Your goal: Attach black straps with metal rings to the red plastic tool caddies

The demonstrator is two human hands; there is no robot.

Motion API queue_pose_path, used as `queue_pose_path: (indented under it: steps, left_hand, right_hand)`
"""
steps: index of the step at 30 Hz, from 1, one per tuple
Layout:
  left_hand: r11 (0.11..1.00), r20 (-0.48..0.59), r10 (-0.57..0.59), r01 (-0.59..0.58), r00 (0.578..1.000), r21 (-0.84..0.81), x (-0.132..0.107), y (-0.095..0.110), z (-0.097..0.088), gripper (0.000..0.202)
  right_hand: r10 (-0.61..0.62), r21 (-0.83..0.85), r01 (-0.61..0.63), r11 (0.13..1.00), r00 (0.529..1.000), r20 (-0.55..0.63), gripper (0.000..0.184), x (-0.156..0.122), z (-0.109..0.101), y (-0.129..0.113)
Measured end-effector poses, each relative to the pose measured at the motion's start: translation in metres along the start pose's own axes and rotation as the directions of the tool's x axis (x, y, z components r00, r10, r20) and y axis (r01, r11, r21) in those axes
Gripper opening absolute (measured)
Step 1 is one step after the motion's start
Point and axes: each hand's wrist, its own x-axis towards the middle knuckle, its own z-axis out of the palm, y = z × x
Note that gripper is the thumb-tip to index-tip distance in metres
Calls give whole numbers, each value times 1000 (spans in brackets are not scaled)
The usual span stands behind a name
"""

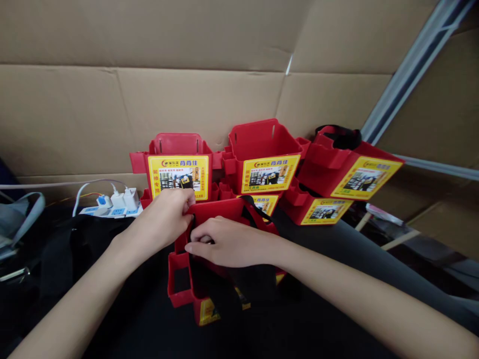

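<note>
One red box (219, 209) is close in front: the left hand (169, 212) curls at its rear left corner, the right hand (229, 242) bends over its opening; what either grips I cannot tell. More red boxes (262, 145), yellow-labelled, stand stacked behind.

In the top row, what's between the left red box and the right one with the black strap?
Another red box, yellow label facing out; head view.

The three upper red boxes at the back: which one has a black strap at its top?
The rightmost upper box: a black strap curls over its top, while the left box and middle box show none there.
</note>
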Motion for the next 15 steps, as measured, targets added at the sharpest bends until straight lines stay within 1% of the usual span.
queue_pose_path:
  steps: [2, 6, 8, 10, 12, 14, 15]
  left_hand:
    - [1000, 12, 9, -9, 1000, 11, 0, -1, 1, 11]
    - [1000, 22, 4, -4, 1000, 28, 1, -1, 1, 10]
    - [1000, 28, -2, 2, 1000, 23, 2, 0, 1, 10]
    - [1000, 38, -2, 1, 999, 12, 2, 1, 0, 10]
    - [1000, 59, -4, 4, 998, -12, 3, 1, -1, 11]
    - [999, 83, -15, 19, 996, -40, 3, 0, -2, 12]
    - [998, 94, -18, 23, 995, -53, 3, -1, -2, 12]
  right_hand:
    - [43, 95, -42, 995, 999, 1, 34, -2, 1, 5]
    - [213, 224, -191, 956, 974, -75, 40, 5, 12, 13]
    - [246, 293, -220, 931, 967, -58, 41, 12, 19, 17]
    - [241, 371, -202, 906, 969, -59, 40, 18, 24, 20]
    - [225, 425, -168, 889, 970, -88, 37, 21, 26, 23]
    - [195, 438, -130, 890, 975, -107, 35, 17, 21, 25]
    - [149, 428, -94, 899, 984, -96, 35, 13, 17, 25]
